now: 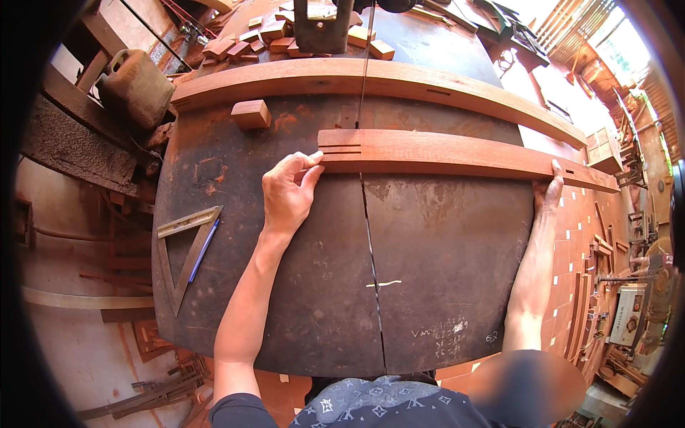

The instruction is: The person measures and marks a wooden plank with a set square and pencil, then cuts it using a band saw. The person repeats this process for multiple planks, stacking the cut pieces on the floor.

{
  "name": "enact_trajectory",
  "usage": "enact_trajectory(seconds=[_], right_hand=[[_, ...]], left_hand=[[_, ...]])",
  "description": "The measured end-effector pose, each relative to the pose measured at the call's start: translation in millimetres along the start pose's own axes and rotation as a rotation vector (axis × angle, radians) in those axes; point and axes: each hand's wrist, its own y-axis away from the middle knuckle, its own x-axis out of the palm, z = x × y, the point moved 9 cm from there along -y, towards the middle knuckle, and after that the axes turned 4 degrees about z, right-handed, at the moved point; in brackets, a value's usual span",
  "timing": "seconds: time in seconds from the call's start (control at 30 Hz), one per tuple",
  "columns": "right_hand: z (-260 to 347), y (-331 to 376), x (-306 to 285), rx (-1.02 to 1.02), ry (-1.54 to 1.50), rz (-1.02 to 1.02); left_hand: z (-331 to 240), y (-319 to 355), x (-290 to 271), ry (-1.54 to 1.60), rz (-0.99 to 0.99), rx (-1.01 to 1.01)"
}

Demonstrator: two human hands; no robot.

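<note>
A long reddish wooden board [457, 153] lies across the dark metal saw table [428, 242], with several saw cuts in its left end. The thin band saw blade [364, 78] stands just behind the board near that end. My left hand [289, 192] presses its fingertips against the board's left end and near edge. At the right, my right hand [549, 192] grips the near edge of the board close to its far end. Both forearms reach up from the lower edge.
A longer curved plank [371, 78] lies behind the board. A small wood block [251, 114] sits at its left end, with several offcuts [271, 36] at the back. A metal triangle square [187, 253] and blue pen [203, 250] lie at the table's left. A jerrycan [135, 85] stands beyond.
</note>
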Motion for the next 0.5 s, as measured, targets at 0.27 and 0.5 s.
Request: enact_trajectory(seconds=[0.27,0.5], right_hand=[[-2,3,4,-0.003,-0.01,-0.02],[2,2,0,-0.007,0.007,-0.016]], left_hand=[[-1,0,-1,-0.007,-0.007,0.014],[-1,-2,0,-0.011,-0.007,0.025]])
